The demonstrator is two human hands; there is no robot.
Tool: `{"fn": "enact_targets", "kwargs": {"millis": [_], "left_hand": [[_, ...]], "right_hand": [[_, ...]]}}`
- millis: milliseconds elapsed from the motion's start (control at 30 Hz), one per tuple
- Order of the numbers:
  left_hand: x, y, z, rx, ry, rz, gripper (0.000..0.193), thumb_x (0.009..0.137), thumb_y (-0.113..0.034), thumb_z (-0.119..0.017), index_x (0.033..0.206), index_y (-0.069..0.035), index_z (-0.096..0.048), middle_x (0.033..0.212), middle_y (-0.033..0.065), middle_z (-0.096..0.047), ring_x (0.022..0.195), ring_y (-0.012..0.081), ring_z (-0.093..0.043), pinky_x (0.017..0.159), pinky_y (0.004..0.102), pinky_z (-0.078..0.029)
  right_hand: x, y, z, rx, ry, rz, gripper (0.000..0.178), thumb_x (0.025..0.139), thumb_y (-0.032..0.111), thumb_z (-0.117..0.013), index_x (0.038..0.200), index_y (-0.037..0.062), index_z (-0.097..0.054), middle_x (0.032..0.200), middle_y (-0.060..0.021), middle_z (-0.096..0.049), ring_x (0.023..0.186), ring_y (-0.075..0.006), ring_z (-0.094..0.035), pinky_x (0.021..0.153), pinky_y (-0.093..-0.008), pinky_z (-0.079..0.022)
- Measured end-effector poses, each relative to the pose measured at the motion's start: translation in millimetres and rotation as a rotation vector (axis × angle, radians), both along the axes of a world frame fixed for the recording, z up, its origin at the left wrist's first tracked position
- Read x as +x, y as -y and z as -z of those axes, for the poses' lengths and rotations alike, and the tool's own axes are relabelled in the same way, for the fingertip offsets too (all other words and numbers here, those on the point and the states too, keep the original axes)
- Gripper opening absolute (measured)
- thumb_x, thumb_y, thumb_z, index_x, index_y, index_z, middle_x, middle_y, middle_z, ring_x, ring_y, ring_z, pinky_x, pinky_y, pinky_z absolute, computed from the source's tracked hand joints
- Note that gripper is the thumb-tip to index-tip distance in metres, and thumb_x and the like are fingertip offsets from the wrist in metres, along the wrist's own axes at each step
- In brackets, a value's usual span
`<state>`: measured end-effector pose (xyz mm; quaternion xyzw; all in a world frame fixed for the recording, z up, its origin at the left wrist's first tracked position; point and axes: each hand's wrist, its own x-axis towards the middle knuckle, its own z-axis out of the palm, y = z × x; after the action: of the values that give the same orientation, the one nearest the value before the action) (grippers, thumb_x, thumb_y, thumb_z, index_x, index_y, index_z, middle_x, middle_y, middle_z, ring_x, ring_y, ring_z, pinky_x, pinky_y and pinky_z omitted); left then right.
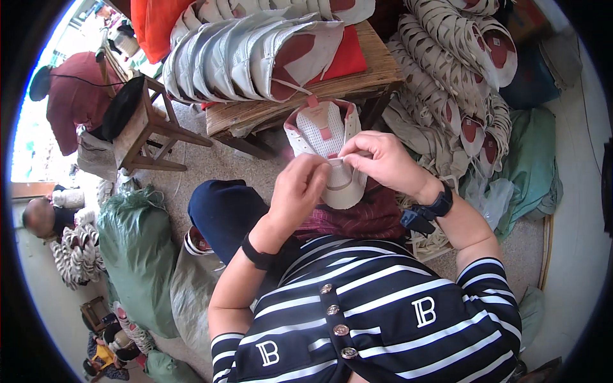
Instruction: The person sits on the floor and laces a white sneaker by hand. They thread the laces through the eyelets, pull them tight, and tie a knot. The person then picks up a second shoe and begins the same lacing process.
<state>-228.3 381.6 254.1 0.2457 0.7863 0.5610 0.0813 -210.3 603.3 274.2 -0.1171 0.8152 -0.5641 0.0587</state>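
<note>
A white shoe upper (pixel 345 193) with a mesh tongue and pink lining rests over my lap, its toe toward me. My left hand (pixel 299 186) is closed at the left side of its throat, fingertips pressed to the upper. From the other side my right hand (pixel 387 161) pinches a thin white shoelace at the lowest eyelets, thumb and forefinger together. The fingertips of both hands nearly meet there. How far the lace is threaded is too small to make out.
Ahead stands a wooden bench (pixel 249 116) with a row of nested white uppers (pixel 233 57) on it. More stacked uppers (pixel 440 60) lie at the right, beside a green sack (pixel 527 166). At the left are a wooden stool (pixel 145 124) and a large green sack (pixel 137 255).
</note>
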Motion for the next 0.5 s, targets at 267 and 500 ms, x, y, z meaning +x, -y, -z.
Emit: {"fn": "enact_targets", "kwargs": {"millis": [267, 500], "left_hand": [[3.3, -7.4, 19.8, 0.005, -0.149, -0.103, 0.036, 0.082, -0.004, -0.076, 0.117, -0.011, -0.07, 0.092, 0.0044, -0.049, 0.065, 0.0133, -0.051, 0.059, 0.0271, -0.046], [1.7, -5.0, 17.9, -0.018, -0.129, -0.066, 0.033, 0.082, -0.005, -0.077, 0.113, -0.011, -0.071, 0.093, 0.0055, -0.053, 0.074, 0.016, -0.057, 0.062, 0.0277, -0.049]], "right_hand": [[9.4, 4.5, -1.6, 0.196, -0.163, 0.191, 0.008, 0.088, 0.003, -0.07, 0.096, 0.0016, -0.071, 0.086, -0.0028, -0.058, 0.078, -0.012, -0.06, 0.07, -0.0258, -0.048], [9.3, 14.3, 18.9, 0.121, -0.248, 0.258, 0.009, 0.086, 0.004, -0.073, 0.092, 0.0018, -0.066, 0.085, -0.0052, -0.057, 0.078, -0.0159, -0.061, 0.069, -0.0291, -0.05]]}}
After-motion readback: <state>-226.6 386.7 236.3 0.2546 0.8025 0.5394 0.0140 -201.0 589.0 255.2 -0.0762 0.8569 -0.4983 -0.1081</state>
